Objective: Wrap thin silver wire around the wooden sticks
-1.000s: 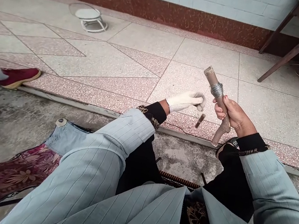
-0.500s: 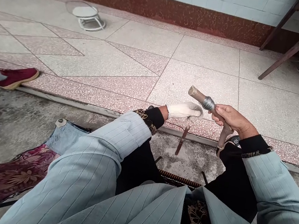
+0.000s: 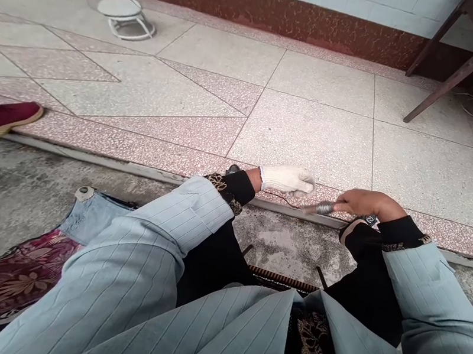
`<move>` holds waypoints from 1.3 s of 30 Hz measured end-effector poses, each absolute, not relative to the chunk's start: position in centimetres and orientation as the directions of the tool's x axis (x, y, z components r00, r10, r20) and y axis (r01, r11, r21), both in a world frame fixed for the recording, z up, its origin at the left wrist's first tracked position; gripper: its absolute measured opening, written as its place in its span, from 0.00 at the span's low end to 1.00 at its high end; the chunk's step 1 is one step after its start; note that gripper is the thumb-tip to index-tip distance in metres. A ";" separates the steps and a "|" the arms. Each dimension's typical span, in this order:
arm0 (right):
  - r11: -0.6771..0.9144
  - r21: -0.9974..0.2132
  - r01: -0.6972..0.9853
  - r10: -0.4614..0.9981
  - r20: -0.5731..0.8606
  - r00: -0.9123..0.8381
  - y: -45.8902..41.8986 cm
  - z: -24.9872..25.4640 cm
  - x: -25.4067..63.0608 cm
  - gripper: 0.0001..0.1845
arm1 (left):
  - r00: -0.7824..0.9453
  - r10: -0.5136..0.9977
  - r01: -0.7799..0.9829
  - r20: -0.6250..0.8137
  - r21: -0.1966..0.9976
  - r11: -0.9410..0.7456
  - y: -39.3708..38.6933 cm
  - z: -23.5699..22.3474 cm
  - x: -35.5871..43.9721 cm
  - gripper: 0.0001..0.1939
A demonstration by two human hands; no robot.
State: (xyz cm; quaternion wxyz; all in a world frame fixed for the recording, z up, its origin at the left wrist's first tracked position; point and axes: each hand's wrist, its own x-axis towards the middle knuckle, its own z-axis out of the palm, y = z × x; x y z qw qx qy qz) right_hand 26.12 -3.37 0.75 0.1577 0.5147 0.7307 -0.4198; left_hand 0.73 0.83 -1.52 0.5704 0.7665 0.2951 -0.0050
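Note:
My left hand (image 3: 287, 178), in a white knit glove, is closed just above the raised floor's edge. Whatever its curled fingers hold, if anything, is hidden. To its right, my right hand (image 3: 362, 203) is bare and wrapped around a branch-like wooden stick (image 3: 314, 208). Silvery wire (image 3: 324, 208) is wound in a thick coil about the stick, close to my fingers. The free end of the stick points left, below the gloved fingertips, and is smeared by motion. A gap shows between the two hands.
A concrete step edge (image 3: 164, 180) runs across in front of me. A small white stool (image 3: 128, 22) stands back left, a wooden table (image 3: 470, 64) back right. Another person's red shoe (image 3: 8, 116) rests at left. Denim and patterned cloth (image 3: 44, 254) lies beside my left arm.
My right hand has turned the stick downward, so its free end dropped from raised to low and left. The narrow brown strip beneath my left hand is out of sight now.

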 end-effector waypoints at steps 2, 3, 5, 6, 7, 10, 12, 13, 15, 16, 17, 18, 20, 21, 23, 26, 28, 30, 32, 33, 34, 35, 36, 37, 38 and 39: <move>-0.026 -0.429 0.903 0.836 -0.505 -0.216 -3.0 0.6 26.3 0.24 | 0.815 0.442 0.462 -0.376 0.881 -0.102 0.6 -2.0 1.0 0.12; -0.111 -0.533 0.839 0.885 -0.437 -0.160 -2.9 0.7 26.4 0.24 | 0.807 0.452 0.455 -0.381 0.888 -0.064 0.6 -2.2 1.0 0.12; -0.215 -0.814 0.539 0.914 -0.362 -0.183 -3.0 1.2 26.5 0.25 | 0.809 0.472 0.406 -0.351 0.914 -0.016 0.7 -2.7 1.1 0.12; -0.237 -0.905 0.355 0.910 -0.334 -0.245 -3.1 1.5 26.6 0.25 | 0.824 0.469 0.370 -0.317 0.929 -0.022 0.8 -2.9 1.2 0.12; -0.253 -0.946 0.203 0.898 -0.307 -0.315 -3.3 1.8 26.6 0.25 | 0.842 0.462 0.335 -0.278 0.941 -0.044 1.0 -3.1 1.2 0.13; -0.278 -0.959 0.054 0.835 -0.269 -0.480 -3.8 2.2 26.7 0.24 | 0.872 0.438 0.305 -0.220 0.943 -0.133 1.1 -3.3 1.2 0.13; -0.282 -0.956 0.078 0.785 -0.276 -0.554 -4.0 2.0 26.8 0.23 | 0.850 0.460 0.371 -0.258 0.912 -0.176 1.1 -3.2 1.1 0.13; -0.283 -0.955 0.095 0.761 -0.283 -0.584 -4.1 1.9 26.9 0.22 | 0.829 0.483 0.413 -0.281 0.891 -0.191 1.1 -3.0 1.1 0.12; -0.282 -0.950 0.138 0.699 -0.302 -0.649 -4.1 1.6 27.1 0.22 | 0.769 0.556 0.495 -0.315 0.844 -0.207 1.0 -2.6 1.1 0.11; -0.272 -0.948 0.168 0.659 -0.311 -0.685 -4.2 1.5 27.2 0.22 | 0.740 0.591 0.523 -0.320 0.827 -0.207 1.0 -2.5 1.1 0.10; -0.251 -0.946 0.204 0.615 -0.319 -0.721 -4.2 1.4 27.3 0.22 | 0.721 0.617 0.539 -0.315 0.815 -0.213 1.1 -2.3 1.1 0.10; -0.224 -0.943 0.246 0.566 -0.331 -0.755 -4.2 1.4 27.4 0.21 | 0.715 0.629 0.545 -0.305 0.807 -0.228 1.1 -2.2 1.1 0.09; -0.154 -0.925 0.348 0.476 -0.378 -0.794 -4.2 1.4 27.4 0.21 | 0.731 0.623 0.538 -0.279 0.798 -0.274 1.2 -2.1 1.1 0.09; -0.118 -0.908 0.402 0.446 -0.410 -0.795 -4.2 1.3 27.3 0.21 | 0.742 0.612 0.531 -0.272 0.796 -0.290 1.3 -2.0 1.1 0.10; -0.058 -0.860 0.508 0.414 -0.483 -0.771 -4.0 1.1 27.3 0.23 | 0.745 0.604 0.536 -0.283 0.793 -0.289 1.4 -1.9 1.1 0.11; 0.003 -0.763 0.646 0.415 -0.587 -0.695 -3.6 0.5 27.2 0.25 | 0.751 0.603 0.548 -0.271 0.765 -0.338 1.6 -1.8 0.9 0.11; 0.071 -0.666 0.743 0.485 -0.627 -0.609 -3.1 0.0 27.3 0.25 | 0.766 0.593 0.550 -0.249 0.732 -0.403 1.7 -1.8 0.9 0.11; 0.110 -0.534 0.838 0.645 -0.603 -0.469 -2.4 -0.5 27.3 0.23 | 0.770 0.579 0.547 -0.269 0.745 -0.381 1.7 -1.9 0.9 0.11; 0.029 -0.468 0.883 0.829 -0.482 -0.283 -1.9 -0.9 27.2 0.20 | 0.760 0.573 0.522 -0.305 0.813 -0.259 1.7 -2.1 0.9 0.10; -0.050 -0.509 0.860 0.893 -0.409 -0.190 -1.6 -0.9 27.1 0.20 | 0.759 0.572 0.488 -0.310 0.853 -0.186 1.7 -2.2 0.9 0.10; -0.122 -0.599 0.792 0.928 -0.352 -0.124 -1.5 -0.9 26.9 0.19 | 0.766 0.569 0.440 -0.299 0.889 -0.125 1.7 -2.3 0.9 0.10; -0.167 -0.713 0.680 0.945 -0.312 -0.095 -1.4 -0.8 26.6 0.19 | 0.780 0.562 0.384 -0.276 0.920 -0.082 1.7 -2.4 0.9 0.10; -0.185 -0.821 0.541 0.953 -0.284 -0.105 -1.4 -0.6 26.2 0.20 | 0.795 0.554 0.328 -0.246 0.943 -0.053 1.7 -2.4 0.9 0.10; -0.188 -0.899 0.396 0.954 -0.262 -0.143 -1.4 -0.4 25.8 0.21 | 0.810 0.546 0.279 -0.216 0.960 -0.034 1.8 -2.3 1.0 0.10; -0.179 -0.946 0.270 0.952 -0.236 -0.193 -1.5 -0.1 25.4 0.21 | 0.822 0.537 0.241 -0.191 0.970 -0.023 1.7 -2.2 1.0 0.11; -0.168 -0.969 0.178 0.949 -0.208 -0.238 -1.6 0.3 24.9 0.23 | 0.831 0.527 0.219 -0.178 0.976 -0.016 1.7 -2.1 1.0 0.12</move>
